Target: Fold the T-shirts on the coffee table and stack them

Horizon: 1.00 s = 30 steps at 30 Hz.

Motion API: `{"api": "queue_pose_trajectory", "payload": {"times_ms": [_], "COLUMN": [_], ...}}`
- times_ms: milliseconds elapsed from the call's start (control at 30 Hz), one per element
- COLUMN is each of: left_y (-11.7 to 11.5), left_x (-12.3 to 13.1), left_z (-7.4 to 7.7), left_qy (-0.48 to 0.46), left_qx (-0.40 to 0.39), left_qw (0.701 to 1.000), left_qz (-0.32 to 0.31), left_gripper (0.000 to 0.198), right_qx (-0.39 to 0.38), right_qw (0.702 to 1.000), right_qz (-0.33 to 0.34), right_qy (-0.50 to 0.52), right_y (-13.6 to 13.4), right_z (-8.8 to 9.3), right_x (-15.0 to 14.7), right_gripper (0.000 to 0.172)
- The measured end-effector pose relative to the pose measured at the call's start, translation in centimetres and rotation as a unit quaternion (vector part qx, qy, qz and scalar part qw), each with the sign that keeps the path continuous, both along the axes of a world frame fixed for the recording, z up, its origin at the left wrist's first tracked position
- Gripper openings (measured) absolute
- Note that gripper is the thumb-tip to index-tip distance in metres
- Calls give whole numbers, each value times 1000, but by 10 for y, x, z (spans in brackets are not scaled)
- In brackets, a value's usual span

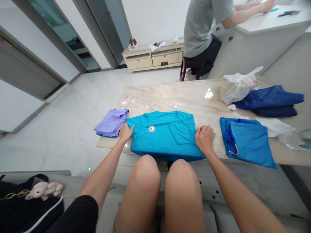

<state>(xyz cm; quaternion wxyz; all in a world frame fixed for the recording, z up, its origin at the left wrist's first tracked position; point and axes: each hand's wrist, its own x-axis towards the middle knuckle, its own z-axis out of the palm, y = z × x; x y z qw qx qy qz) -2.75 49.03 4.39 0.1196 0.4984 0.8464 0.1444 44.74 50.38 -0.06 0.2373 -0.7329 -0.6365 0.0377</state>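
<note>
A bright blue T-shirt [165,134] with a small red and white badge lies flat on the marble table [175,94], partly folded, its lower edge hanging over the near side. My left hand [125,132] grips the shirt's left edge with the fingers curled on the cloth. My right hand [204,137] is closed on the shirt's right edge, knuckles up. My bare knees show just under the table's near edge.
A folded lilac garment [111,123] lies left of the shirt, a folded blue one [247,140] to the right. Farther right are dark blue clothes [272,102] and a white plastic bag [236,85]. A person in a grey top [201,26] sits at a white counter behind.
</note>
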Motion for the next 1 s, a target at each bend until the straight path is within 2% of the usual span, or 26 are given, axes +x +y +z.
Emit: {"api": "queue_pose_trajectory", "payload": {"times_ms": [133,233,300,367,433,467,533,633,767,867,933,1000], "left_y": [8,7,4,2,1,2,6,11,5,-10,-19,-22], "left_x": [5,17,30,46,62,69,78,80,77,79,83,87], "left_z": [1,7,15,27,37,40,41,32,19,20,25,32], "left_qy": [-31,-55,-81,-128,-195,-226,-258,-215,-118,-86,-140,-247], "left_qx": [33,75,131,164,139,120,99,94,51,5,-44,-94], "left_qw": [999,995,985,961,928,916,911,933,935,930,915,881], "left_qz": [4,-16,-73,-181,-284,-310,-307,-272,-330,-358,-376,-392], "left_gripper": [13,9,9,14,27,35,43,42,48,46,44,46], "right_qx": [-8,-11,-12,-11,-11,-12,-14,-14,-9,-9,-13,-18], "right_qw": [1000,1000,1000,1000,1000,1000,999,999,999,999,999,999], "right_qz": [0,-4,-7,-8,-8,-9,-12,-16,-20,-21,-21,-18], "right_qy": [-7,-17,-19,-19,-21,-24,-28,-31,-36,-40,-41,-39], "right_y": [-1,-1,-1,-1,-2,-2,-2,-2,-1,-1,-1,-1], "right_z": [3,3,3,2,2,2,2,1,2,3,3,3], "right_x": [-1,-1,-1,-1,0,0,0,0,-1,-2,-2,-1], "right_gripper": [34,34,33,31,29,28,27,26,24,24,25,27]}}
